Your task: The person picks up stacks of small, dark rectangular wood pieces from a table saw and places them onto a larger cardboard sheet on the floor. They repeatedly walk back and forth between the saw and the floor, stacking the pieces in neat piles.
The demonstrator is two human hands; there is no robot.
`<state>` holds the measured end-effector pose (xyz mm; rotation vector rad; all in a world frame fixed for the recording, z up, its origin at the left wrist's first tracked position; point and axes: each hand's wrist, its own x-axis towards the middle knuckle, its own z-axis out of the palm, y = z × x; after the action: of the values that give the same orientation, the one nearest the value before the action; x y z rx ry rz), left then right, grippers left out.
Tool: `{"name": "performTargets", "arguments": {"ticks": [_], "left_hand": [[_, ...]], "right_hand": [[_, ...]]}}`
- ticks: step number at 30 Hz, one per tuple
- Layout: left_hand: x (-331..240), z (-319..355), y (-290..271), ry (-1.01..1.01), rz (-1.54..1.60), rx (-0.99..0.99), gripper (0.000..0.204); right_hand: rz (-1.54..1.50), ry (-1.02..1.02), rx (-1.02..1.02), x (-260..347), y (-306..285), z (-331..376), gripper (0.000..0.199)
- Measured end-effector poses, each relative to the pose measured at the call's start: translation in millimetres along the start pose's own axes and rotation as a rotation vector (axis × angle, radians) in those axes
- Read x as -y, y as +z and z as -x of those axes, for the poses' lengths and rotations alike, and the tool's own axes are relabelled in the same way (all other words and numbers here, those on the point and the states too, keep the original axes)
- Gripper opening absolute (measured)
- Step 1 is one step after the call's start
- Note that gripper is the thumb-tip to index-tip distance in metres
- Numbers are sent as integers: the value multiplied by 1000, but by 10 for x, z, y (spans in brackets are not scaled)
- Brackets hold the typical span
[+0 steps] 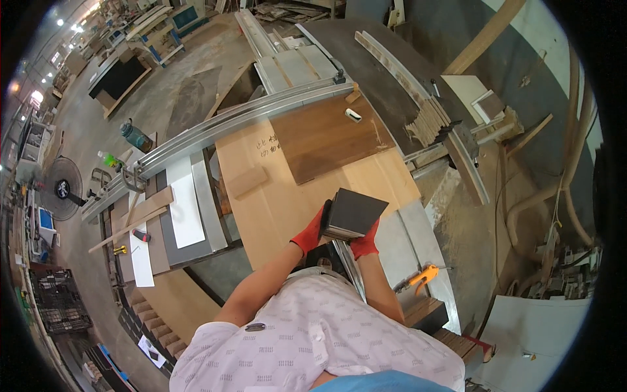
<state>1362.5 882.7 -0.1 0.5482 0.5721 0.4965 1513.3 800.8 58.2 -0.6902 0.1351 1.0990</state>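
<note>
Both my hands wear red gloves and grip a short stack of dark rectangular boards (pixel 356 210) in front of my body. My left hand (pixel 311 236) is closed on the stack's left side, with its dark palm side partly showing. On the lower right, my right hand (pixel 366 242) clasps the other side; its fingers are mostly hidden by the boards. Beyond the stack lies a large light wood panel (pixel 287 212) with handwriting on it. A dark brown board (pixel 320 147) rests on that panel, carrying a small white object (pixel 353 115). A small wood offcut (pixel 249 181) lies to the left.
A metal rail (pixel 215 130) crosses behind the panel. An orange glue gun (pixel 423 277) lies at right, beside stacked boards (pixel 424 312). Left are white sheets (pixel 186 202), wood strips, a bottle (pixel 135 136) and a fan (pixel 63 188). Curved wood strips (pixel 392 68) stand at far right.
</note>
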Motion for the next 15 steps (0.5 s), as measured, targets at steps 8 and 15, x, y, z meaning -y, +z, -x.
{"name": "performTargets", "arguments": {"ticks": [8, 15], "left_hand": [[-567, 323, 685, -142, -185, 43, 66], [-129, -129, 264, -129, -301, -146, 79]], "right_hand": [[-31, -77, -15, 141, -252, 17, 55], [1, 5, 86, 119, -185, 28, 55]]}}
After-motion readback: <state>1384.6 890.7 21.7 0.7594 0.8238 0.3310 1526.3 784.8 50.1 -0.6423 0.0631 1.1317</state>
